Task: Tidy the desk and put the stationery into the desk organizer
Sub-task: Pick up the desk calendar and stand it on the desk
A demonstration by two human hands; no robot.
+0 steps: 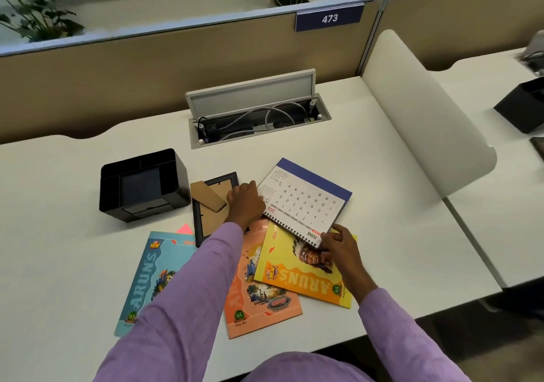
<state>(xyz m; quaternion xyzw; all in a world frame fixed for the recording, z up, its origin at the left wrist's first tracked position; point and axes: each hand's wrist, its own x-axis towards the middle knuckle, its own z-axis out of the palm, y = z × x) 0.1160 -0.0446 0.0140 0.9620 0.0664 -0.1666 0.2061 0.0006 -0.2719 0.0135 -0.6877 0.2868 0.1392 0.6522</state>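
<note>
White-and-blue spiral desk calendar lies flat, just right of the black desk organizer, overlapping the yellow notebook. Right hand pinches its near corner by the spiral, fingers closed on it. Left hand rests loosely curled at its left edge, over the face-down picture frame; whether it grips anything, cannot tell. Judgement: lift with both hands, keep pages shut, clear the notebooks before standing it up away from the organizer.
</note>
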